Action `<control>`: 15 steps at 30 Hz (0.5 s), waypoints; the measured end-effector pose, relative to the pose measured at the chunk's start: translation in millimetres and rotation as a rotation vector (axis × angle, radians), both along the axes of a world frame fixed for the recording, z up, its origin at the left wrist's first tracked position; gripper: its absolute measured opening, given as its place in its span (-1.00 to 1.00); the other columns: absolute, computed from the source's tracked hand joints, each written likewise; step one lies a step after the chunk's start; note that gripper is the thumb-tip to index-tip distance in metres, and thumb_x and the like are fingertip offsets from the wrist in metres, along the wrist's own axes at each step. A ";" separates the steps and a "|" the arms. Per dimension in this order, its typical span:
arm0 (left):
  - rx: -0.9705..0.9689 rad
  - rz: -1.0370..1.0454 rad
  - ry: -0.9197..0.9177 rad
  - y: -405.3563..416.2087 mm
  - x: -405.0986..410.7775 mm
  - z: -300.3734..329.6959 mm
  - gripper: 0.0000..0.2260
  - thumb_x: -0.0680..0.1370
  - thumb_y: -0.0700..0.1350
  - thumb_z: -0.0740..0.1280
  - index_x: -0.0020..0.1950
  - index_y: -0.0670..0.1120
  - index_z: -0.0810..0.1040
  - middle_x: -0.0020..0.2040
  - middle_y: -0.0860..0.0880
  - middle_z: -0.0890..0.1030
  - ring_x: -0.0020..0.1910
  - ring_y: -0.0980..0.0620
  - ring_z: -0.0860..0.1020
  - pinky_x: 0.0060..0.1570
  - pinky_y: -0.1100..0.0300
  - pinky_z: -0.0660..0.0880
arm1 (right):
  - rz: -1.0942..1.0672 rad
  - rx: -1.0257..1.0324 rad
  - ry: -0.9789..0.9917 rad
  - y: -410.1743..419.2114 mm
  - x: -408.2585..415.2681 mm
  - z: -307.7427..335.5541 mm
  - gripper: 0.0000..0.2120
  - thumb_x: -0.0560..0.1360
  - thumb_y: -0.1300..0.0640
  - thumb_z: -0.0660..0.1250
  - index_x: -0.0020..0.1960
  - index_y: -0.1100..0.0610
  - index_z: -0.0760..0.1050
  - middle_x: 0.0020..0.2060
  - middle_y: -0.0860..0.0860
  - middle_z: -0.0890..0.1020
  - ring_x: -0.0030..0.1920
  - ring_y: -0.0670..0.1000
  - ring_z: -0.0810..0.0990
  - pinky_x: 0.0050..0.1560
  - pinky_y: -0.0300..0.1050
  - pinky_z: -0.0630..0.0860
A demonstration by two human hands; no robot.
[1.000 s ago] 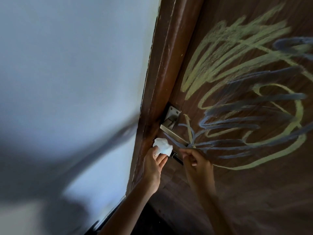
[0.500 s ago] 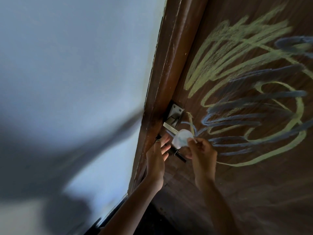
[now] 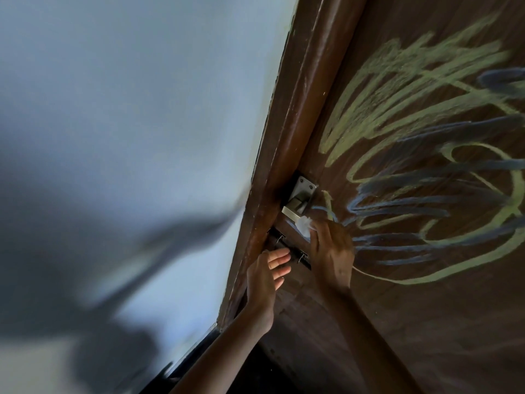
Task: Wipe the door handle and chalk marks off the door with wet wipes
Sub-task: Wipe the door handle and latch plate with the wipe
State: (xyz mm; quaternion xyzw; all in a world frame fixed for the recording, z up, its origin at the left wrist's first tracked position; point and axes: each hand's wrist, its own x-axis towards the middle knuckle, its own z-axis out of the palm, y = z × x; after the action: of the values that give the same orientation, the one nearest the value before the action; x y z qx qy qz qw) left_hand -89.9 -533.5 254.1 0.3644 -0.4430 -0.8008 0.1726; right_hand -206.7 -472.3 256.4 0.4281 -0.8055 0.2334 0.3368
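Observation:
A dark brown wooden door fills the right side, scrawled with yellow-green chalk marks and blue chalk marks. A silver door handle sits at the door's left edge. My right hand presses a crumpled white wet wipe against the door just below the handle's end. My left hand is lower left, fingers spread, touching a black latch and holding nothing.
The brown door frame runs diagonally beside the handle. A pale blue-grey wall with blurred shadows fills the left. A dark strip shows along the bottom near my left forearm.
The wipe passed from my left hand to my right hand. My right hand then carried it up to the handle's end, while my left hand opened and dropped to the black latch.

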 end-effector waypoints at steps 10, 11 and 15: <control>0.027 0.134 -0.054 -11.4 9.4 -7.3 -0.65 0.67 -0.01 0.02 -0.04 0.00 0.58 -0.07 0.08 0.63 -0.02 0.08 0.59 0.10 0.14 0.40 | 0.154 0.188 0.176 -14.9 -14.8 -4.2 -0.92 0.41 0.34 0.42 -0.10 0.23 0.61 -0.13 0.13 0.67 -0.07 0.07 0.64 -0.05 -0.05 0.56; 0.027 0.138 -0.055 -11.0 9.5 -7.2 -0.65 0.67 -0.01 0.02 -0.04 0.00 0.58 -0.07 0.07 0.64 -0.02 0.07 0.60 0.09 0.14 0.41 | 0.168 0.205 0.207 -21.7 -16.4 -2.5 -0.93 0.40 0.34 0.43 -0.13 0.23 0.61 -0.15 0.13 0.67 -0.10 0.08 0.63 -0.08 -0.05 0.56; 0.027 0.156 -0.062 -12.1 11.3 -7.2 -0.65 0.66 -0.03 0.02 -0.05 0.00 0.59 -0.07 0.07 0.65 -0.03 0.07 0.60 0.00 0.17 0.43 | 0.202 0.263 0.265 -53.0 -21.0 1.7 -0.87 0.44 0.35 0.32 -0.09 0.26 0.64 -0.11 0.16 0.69 -0.08 0.10 0.65 -0.12 -0.05 0.59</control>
State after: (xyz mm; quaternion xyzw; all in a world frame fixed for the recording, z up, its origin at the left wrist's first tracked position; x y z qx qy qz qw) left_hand -78.6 -545.6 246.9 0.4247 -0.4077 -0.7791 0.2157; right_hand -227.6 -525.3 258.0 0.5739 -0.7306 0.1005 0.3560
